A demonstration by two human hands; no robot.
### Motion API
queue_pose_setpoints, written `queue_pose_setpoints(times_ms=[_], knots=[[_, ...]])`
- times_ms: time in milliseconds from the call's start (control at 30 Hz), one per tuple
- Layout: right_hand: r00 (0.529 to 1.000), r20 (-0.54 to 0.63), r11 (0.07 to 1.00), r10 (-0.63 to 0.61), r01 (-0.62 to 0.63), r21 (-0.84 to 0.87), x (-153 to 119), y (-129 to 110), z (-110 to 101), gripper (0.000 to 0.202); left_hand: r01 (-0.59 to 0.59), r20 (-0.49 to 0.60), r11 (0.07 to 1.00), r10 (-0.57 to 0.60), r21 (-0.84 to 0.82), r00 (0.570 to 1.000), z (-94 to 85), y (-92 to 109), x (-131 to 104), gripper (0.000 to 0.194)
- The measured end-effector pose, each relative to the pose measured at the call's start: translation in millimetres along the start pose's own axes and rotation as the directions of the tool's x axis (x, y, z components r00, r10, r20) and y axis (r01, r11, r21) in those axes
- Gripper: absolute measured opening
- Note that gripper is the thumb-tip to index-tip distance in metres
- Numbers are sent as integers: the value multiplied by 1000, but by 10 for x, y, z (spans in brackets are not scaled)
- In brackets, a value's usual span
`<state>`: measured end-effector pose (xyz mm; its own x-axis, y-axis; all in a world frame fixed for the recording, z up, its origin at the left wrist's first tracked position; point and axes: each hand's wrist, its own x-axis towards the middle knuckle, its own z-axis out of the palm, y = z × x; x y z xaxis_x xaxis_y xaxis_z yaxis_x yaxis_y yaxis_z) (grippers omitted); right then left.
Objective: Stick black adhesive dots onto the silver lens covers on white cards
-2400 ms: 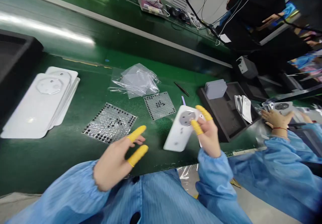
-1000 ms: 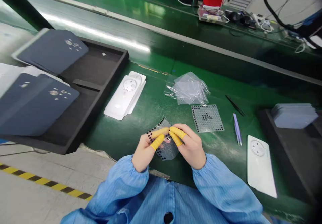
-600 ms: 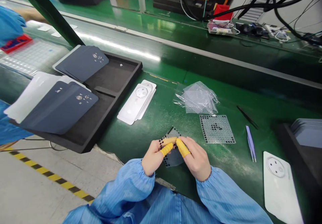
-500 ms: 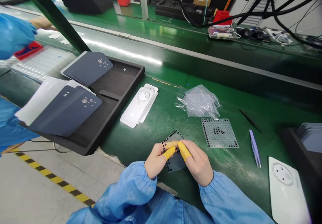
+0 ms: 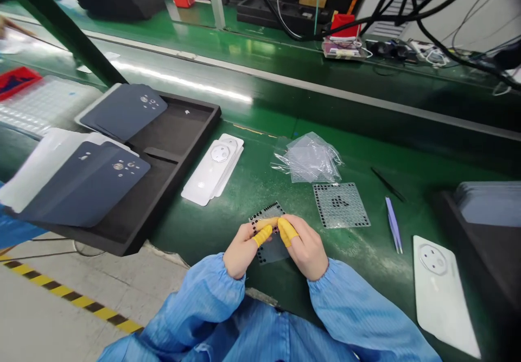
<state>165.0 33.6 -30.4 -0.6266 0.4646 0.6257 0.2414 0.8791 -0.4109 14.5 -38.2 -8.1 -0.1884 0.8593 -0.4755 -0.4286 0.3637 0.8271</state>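
My left hand [image 5: 244,245], with yellow finger covers, is closed on the left side of a clear sheet [image 5: 273,251] dotted with black pieces. Against it, my right hand [image 5: 303,245] pinches with yellow-covered fingertips at the sheet's upper part; whatever lies between those tips is too small to tell. A second dotted sheet [image 5: 342,205] lies flat to the right, below crumpled clear film [image 5: 313,158]. Farther right are purple tweezers [image 5: 393,225], dark tweezers [image 5: 387,184] and a white panel [image 5: 443,297]. White panels [image 5: 211,172] are stacked left of my hands.
A black tray [image 5: 191,126] with dark blue panels [image 5: 89,183] stands on the left. Another black tray [image 5: 468,242] is at the right edge. A green post [image 5: 61,28] slants across the upper left, and black cables [image 5: 407,17] hang at the upper right.
The view has shifted, so the bench items appear farther left and slightly higher. The co-worker's blue sleeve at the upper left has mostly gone out of view. My hands keep the same hold.
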Motion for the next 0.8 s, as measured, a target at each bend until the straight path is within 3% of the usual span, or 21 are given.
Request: queue_pose_setpoints(times_ms=[167,300,467,533,700,800], knots=[[998,-2,998,63,-63,8,3,-19,10,27,6,28,999,-5,-38,1000,31,40,-10,39],[999,-3,999,44,-44,4,-23,4,36,32,-12,31,1000,12,3,999,42,27,21,41],[973,-23,973,231,-230,17,7,74,111,23,-48,81,984,35,171,996,23,27,127,48],[969,-52,970,243,-241,29,26,97,115,21,-63,83,958,41,280,996,-38,68,154,49],[977,-100,981,189,-193,-27,18,80,50,18,-103,-75,770,192,630,978,-403,424,238,73],[984,-97,988,148,-151,-20,9,30,26,19,-64,-228,595,402,801,887,-693,747,471,67]])
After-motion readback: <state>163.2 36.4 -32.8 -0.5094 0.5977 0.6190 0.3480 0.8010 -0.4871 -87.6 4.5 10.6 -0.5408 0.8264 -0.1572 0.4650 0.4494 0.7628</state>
